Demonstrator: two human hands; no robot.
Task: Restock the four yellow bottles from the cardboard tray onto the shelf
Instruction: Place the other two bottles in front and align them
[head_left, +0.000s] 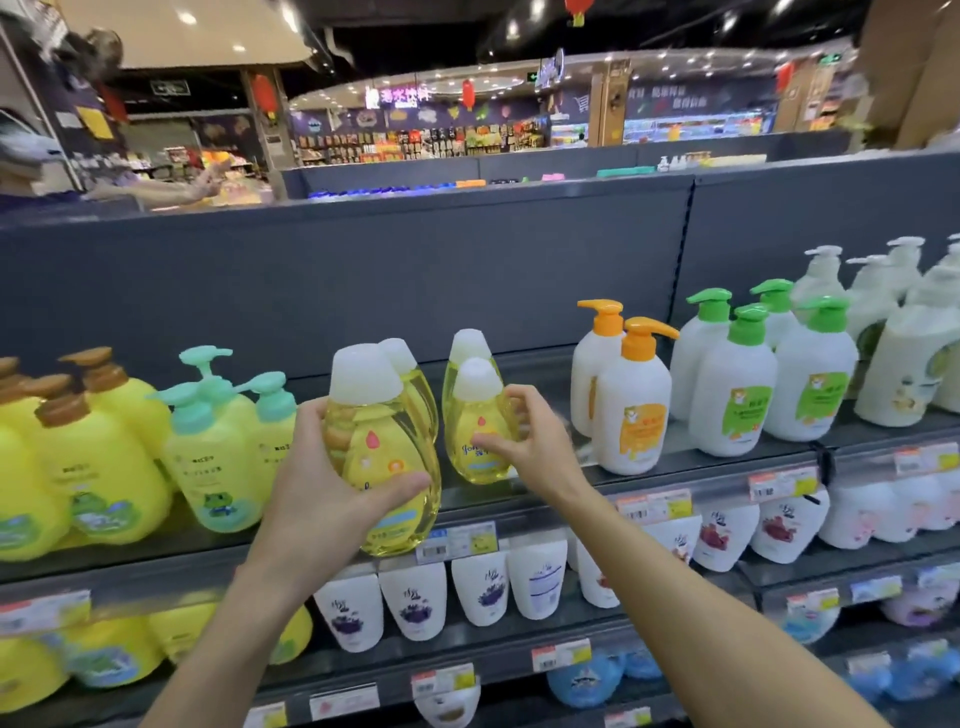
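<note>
My left hand (322, 488) grips a large clear yellow bottle with a white cap (387, 447), held upright at the front edge of the top shelf (566, 491). A second large yellow bottle (415, 384) stands right behind it on the shelf. My right hand (530, 447) is on a smaller yellow bottle (475, 415) standing on the shelf, thumb across its label and fingers curled round its right side. Another yellow bottle (470, 340) stands behind that one. The cardboard tray is out of view.
Yellow pump bottles (104, 457) and teal-capped ones (223, 452) crowd the shelf to the left. White bottles with orange pumps (631, 410) and green pumps (737, 400) stand to the right. White pouches (415, 597) fill the lower shelf. A person's arm (156, 192) shows beyond the shelving.
</note>
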